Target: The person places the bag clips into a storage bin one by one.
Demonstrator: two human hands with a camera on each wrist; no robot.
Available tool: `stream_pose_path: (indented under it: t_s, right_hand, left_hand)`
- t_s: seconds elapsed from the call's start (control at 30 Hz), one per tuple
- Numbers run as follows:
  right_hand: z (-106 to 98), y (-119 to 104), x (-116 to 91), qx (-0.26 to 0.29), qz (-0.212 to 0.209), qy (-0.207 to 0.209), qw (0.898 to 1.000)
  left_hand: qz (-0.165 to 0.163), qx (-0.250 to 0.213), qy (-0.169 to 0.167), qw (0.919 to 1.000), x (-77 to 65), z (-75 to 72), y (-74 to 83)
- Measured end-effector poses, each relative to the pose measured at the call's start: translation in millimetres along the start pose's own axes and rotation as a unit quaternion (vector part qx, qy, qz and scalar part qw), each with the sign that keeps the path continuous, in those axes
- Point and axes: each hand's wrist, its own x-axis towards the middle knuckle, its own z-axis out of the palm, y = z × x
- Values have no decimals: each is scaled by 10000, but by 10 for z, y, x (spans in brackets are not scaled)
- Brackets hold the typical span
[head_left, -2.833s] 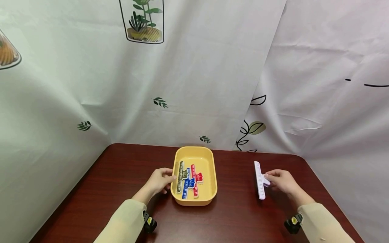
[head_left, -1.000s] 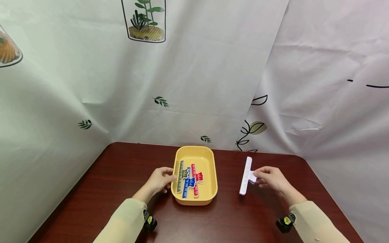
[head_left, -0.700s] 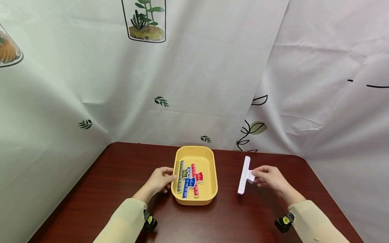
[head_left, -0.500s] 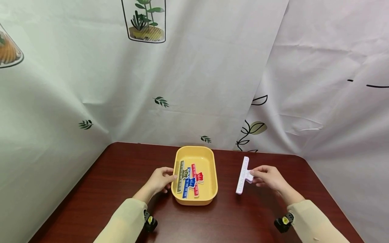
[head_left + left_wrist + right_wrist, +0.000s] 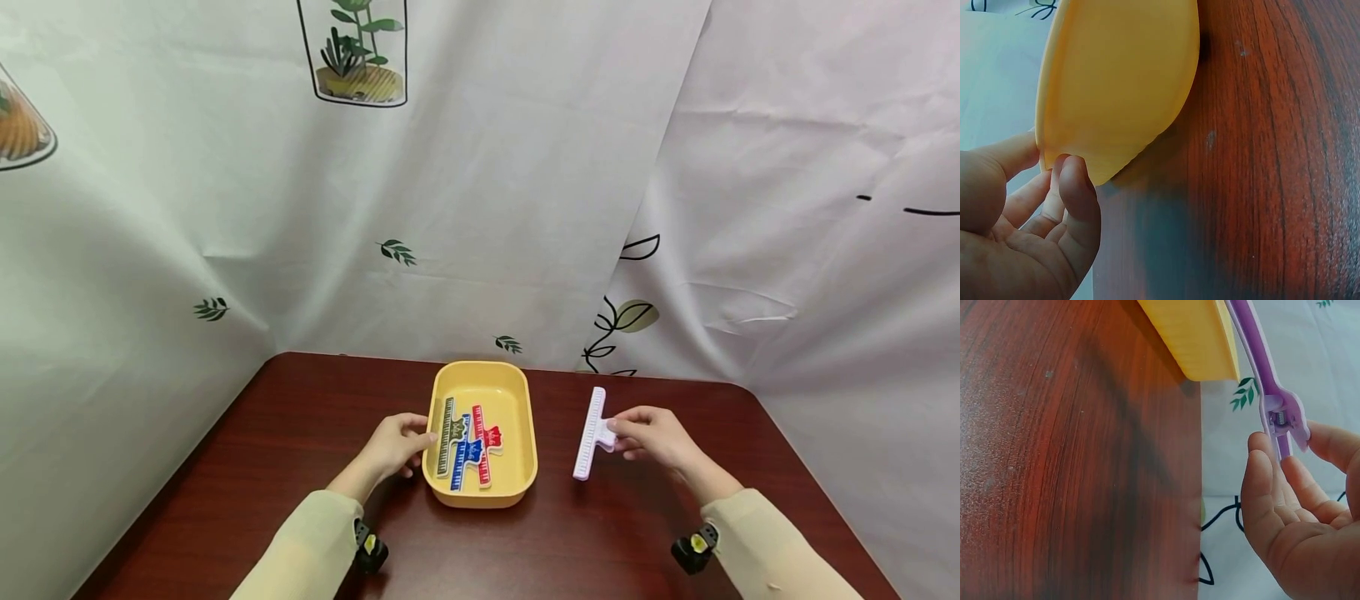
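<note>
A pale purple bag clip (image 5: 591, 435) is pinched at its handle by my right hand (image 5: 654, 435), to the right of the yellow tray. The right wrist view shows the spring of this purple clip (image 5: 1279, 417) and thumb and fingers on its two handle flaps. My left hand (image 5: 393, 446) grips the left rim of the yellow tray (image 5: 519, 492), thumb over the edge. Inside the tray lie a green clip (image 5: 446, 437), a blue clip (image 5: 459, 462) and a red clip (image 5: 481, 458), the blue one partly over the red.
The tray stands on a dark red-brown wooden table (image 5: 570, 542). A white printed cloth (image 5: 480, 208) hangs behind and along both sides of the table. Black wrist cameras sit on both sleeves.
My right hand has carried the purple clip left toward the tray, and the clip has turned so its top leans right. My left hand and the tray have stayed in place.
</note>
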Motion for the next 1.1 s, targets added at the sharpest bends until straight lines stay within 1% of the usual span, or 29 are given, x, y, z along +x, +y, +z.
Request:
stream_pose_path:
  t_s: [0.53,0.97,1.1]
  right_hand:
    - [135,-83,56,-83,-6,-226,9997]
    - [251,-198,93,-247,-232,-360,9988]
    - [294,-218,112,-383,-284,-324,9983]
  left_hand:
    - [18,18,-12,10000,-6,-4,6]
    - [-16,23,-21,10000,10,0,-11]
    - [6,-24,-15,10000,4,-6,-5]
